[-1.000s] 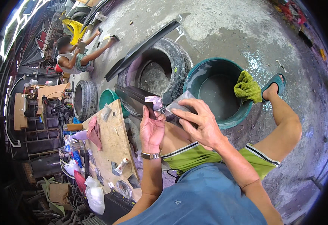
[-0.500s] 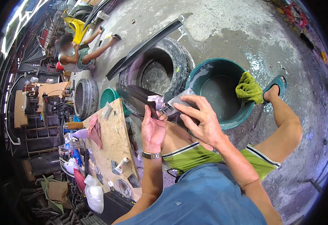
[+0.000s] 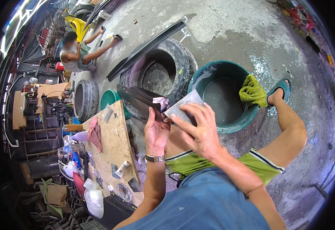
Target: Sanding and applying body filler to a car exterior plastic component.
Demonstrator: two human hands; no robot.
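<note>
My left hand [image 3: 156, 134], a watch on its wrist, grips the near end of a long black plastic trim piece [image 3: 138, 99]. A pinkish, filler-like patch [image 3: 161, 102] covers part of that end. Just right of it, my right hand [image 3: 202, 132] holds a grey sheet [image 3: 184, 105] that looks like sandpaper, its fingers laid over the lower part. The sheet's left corner is close to the trim's end; I cannot tell whether they touch. Beyond both hands stands a green bucket [image 3: 208, 76] of cloudy water, a yellow-green cloth [image 3: 253, 92] hung over its right rim.
A large tyre [image 3: 188, 63] lies beyond the trim, with a long black strip [image 3: 148, 49] across it. On the left, a wooden board [image 3: 115, 128] bears a tube [image 3: 122, 168] and a pink cloth [image 3: 94, 135]. Another tyre [image 3: 86, 100] and a seated person [image 3: 72, 57] are farther off.
My right hand has shifted slightly left and down, and the grey sheet now shows more of its flat face. The left hand keeps its hold. The distant person's head has lifted.
</note>
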